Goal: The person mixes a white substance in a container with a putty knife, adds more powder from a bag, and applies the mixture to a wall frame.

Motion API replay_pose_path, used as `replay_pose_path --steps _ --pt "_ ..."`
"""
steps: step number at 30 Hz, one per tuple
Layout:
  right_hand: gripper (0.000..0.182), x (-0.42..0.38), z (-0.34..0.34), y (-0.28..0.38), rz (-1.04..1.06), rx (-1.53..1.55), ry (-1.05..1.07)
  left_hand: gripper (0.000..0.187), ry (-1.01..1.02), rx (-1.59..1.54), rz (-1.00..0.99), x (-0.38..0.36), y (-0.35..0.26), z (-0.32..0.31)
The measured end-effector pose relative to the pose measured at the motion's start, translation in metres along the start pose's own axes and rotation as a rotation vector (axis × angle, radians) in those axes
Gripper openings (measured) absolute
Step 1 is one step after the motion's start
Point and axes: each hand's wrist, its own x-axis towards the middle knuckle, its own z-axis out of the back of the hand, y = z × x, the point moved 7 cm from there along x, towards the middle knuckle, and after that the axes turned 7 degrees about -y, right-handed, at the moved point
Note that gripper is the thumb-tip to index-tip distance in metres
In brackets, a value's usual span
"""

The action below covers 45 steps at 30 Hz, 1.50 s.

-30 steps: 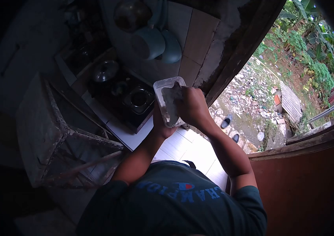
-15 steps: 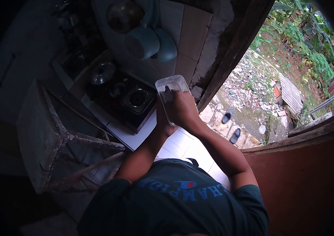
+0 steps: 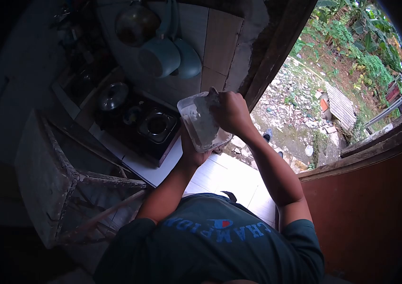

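A person's left hand (image 3: 190,150) cradles a clear plastic container (image 3: 201,124) from beneath, fingers wrapped around it. The right hand (image 3: 230,112) presses a cloth (image 3: 210,102) inside, fingers clenched, above a stove (image 3: 151,128).

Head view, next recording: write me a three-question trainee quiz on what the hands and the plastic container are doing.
1. True or false: the left hand holds the clear plastic container from below.
2. Where is the right hand? A) on the stove B) at the container's far end, pressing a grey cloth into it C) on the door frame
3. Fill in: the two pale blue pots hang on the wall above the ____.

Key: 1 true; 2 B; 3 stove.
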Motion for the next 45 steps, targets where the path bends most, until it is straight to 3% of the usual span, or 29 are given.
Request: replay_pose_path --steps 3,5,6,8,9,12,14,15,17,19,22,29,33,35,36,38,42,44,45 --pt "0.022 0.002 0.010 0.008 0.128 0.024 -0.036 0.080 0.021 0.122 -0.059 0.000 -0.002 -0.005" --pt "0.022 0.003 0.009 0.004 0.135 0.051 0.001 0.067 -0.031 -0.052 -0.028 -0.005 -0.003 -0.020" --pt "0.023 0.002 0.012 0.009 0.233 0.127 -0.027 0.067 -0.030 -0.052 -0.029 -0.010 -0.003 -0.029" --pt "0.024 0.000 0.016 0.009 0.330 0.202 -0.054 0.064 0.279 0.461 -0.501 -0.034 -0.021 -0.069" --pt "0.024 0.000 0.016 0.006 0.348 0.205 -0.042 0.064 0.281 0.461 -0.499 -0.035 -0.020 -0.066" --pt "0.023 0.002 0.016 -0.004 0.401 0.252 -0.010 0.077 0.243 0.611 -0.438 -0.023 -0.013 -0.042" --pt "0.022 0.003 0.016 -0.006 0.435 0.295 0.020 0.074 0.038 0.421 -0.165 -0.007 -0.001 -0.012" --pt "0.023 0.003 0.015 -0.008 0.436 0.317 0.029 0.074 0.036 0.422 -0.164 -0.005 -0.001 -0.004" --pt "0.024 0.005 0.011 -0.012 0.436 0.340 0.035 0.072 0.059 -0.175 0.110 -0.004 0.007 -0.008" --pt "0.026 0.000 0.011 -0.002 0.665 0.284 -0.042 0.071 0.103 -0.259 0.143 -0.001 0.008 -0.007" --pt "0.025 -0.009 0.010 -0.003 0.666 0.093 -0.061 0.069 0.105 -0.312 0.153 -0.001 0.007 -0.007" --pt "0.018 -0.028 0.011 -0.014 0.608 0.113 -0.135 0.071 0.039 -0.102 0.061 0.001 0.005 -0.006" --pt "0.019 -0.033 0.014 -0.025 0.416 0.055 -0.024 0.073 0.058 -0.043 0.044 0.001 0.006 -0.004" --pt "0.018 -0.035 0.020 -0.027 0.353 0.072 -0.011 0.073 0.335 0.426 -0.273 -0.014 -0.007 -0.041" --pt "0.017 -0.034 0.022 -0.031 0.290 0.128 -0.011 0.073 0.334 0.425 -0.270 -0.012 -0.006 -0.038" --pt "0.015 -0.033 0.023 -0.043 0.173 0.166 0.013 0.072 0.075 -0.204 0.110 0.004 0.008 -0.015" --pt "0.011 -0.043 0.021 -0.045 0.175 0.247 0.007 0.072 0.245 0.094 -0.071 0.002 0.002 -0.018" --pt "0.011 -0.047 0.020 -0.042 0.240 0.211 -0.039 0.072 -0.035 -0.122 0.065 0.013 0.002 0.005" --pt "0.011 -0.048 0.019 -0.041 0.237 0.210 -0.036 0.072 -0.039 -0.125 0.067 0.015 0.002 0.007"
